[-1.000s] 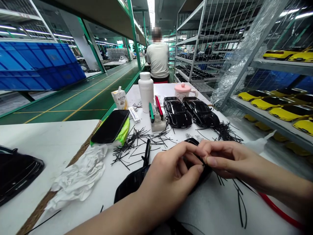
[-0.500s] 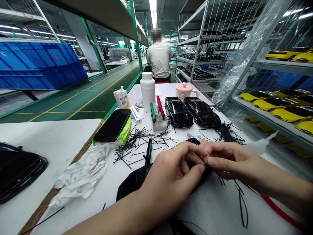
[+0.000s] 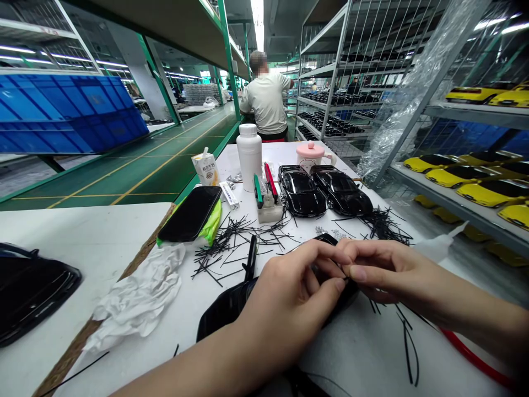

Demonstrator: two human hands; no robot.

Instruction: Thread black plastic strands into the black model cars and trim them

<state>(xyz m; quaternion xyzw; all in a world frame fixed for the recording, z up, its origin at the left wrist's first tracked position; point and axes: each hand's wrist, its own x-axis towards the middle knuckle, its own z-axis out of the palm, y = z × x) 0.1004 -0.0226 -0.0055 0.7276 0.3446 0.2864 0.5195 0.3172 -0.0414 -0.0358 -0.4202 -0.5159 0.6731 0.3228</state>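
Observation:
A black model car [image 3: 225, 309] lies in front of me, largely covered by my hands, with a thin black part [image 3: 250, 258] standing up from it. My left hand [image 3: 297, 286] rests over the car, its thumb and fingers pinched together. Against those fingertips, my right hand [image 3: 380, 267] pinches too, thumb against forefinger. Whatever sits between the fingertips is tiny and dark, and I cannot make it out. Loose thin black strips [image 3: 225, 237] are scattered beyond the car, and a few more [image 3: 408, 347] lie by my right wrist.
Two finished-looking black model cars [image 3: 301, 190] stand behind, near a white bottle [image 3: 249, 160], a pink-lidded mug [image 3: 309, 154] and a pen holder [image 3: 270, 212]. To the left are a phone [image 3: 190, 212], crumpled tissue [image 3: 138, 298] and another black car [image 3: 33, 292]. Yellow cars [image 3: 491, 184] fill the right shelf.
My hands hold almost the same pinched pose over the car. Farther ahead, the seated person has leaned left and stretched an arm out to the right.

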